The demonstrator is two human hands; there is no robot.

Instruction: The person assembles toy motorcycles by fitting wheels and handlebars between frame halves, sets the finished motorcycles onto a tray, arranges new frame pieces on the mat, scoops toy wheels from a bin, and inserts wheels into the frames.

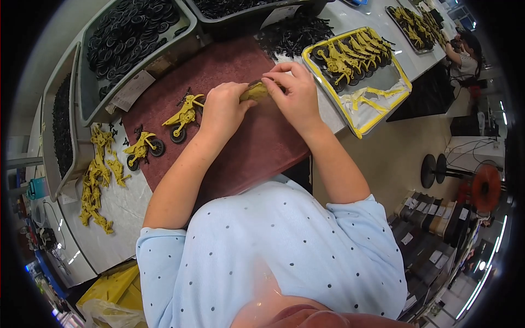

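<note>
Between my two hands, above a dark red mat [257, 142], I hold a yellow toy motorcycle body [255, 92]. My left hand [224, 106] is closed round its left end. At the other end, the fingertips of my right hand [295, 90] pinch it, near a small dark part I cannot make out clearly. Left of my left hand, a yellow toy motorcycle [183, 116] with black wheels rests on the mat. Another toy motorcycle [143, 147] sits further left. My fingers hide much of the held piece.
A grey bin of black wheels [128, 41] stands at the back left, beside a narrower bin of small black parts [64, 120]. Loose yellow bodies [98, 169] lie left of the mat. Black pieces [295, 35] are heaped behind. A yellow-rimmed tray [358, 131] holds several motorcycles. A person [467, 54] sits far right.
</note>
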